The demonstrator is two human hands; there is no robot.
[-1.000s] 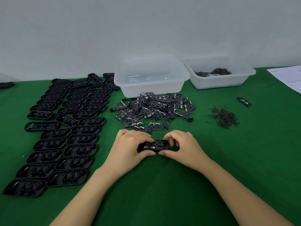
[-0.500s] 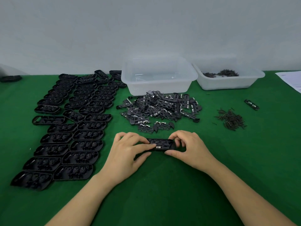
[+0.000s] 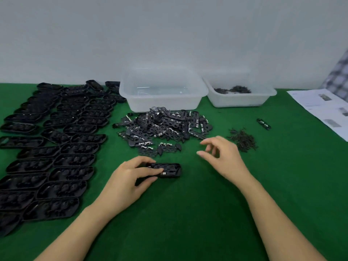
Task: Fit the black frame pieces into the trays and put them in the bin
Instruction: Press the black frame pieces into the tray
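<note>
A black tray (image 3: 169,169) with a frame piece in it lies on the green table in front of me. My left hand (image 3: 130,178) grips its left end, fingers and thumb curled round it. My right hand (image 3: 222,155) hovers to the tray's right, apart from it, fingers loosely curled and holding nothing. A heap of loose black frame pieces (image 3: 163,127) lies just beyond the hands. Behind the heap stands a clear plastic bin (image 3: 163,91). Several empty black trays (image 3: 56,147) lie in rows on the left.
A second white bin (image 3: 239,95) with small dark parts stands at the back right. A small pile of dark screws (image 3: 243,140) lies right of my right hand. One stray frame piece (image 3: 263,123) and printed paper sheets (image 3: 323,108) lie further right.
My right hand has let go of the tray and moved up and to the right. My left hand still holds the tray's left end.
</note>
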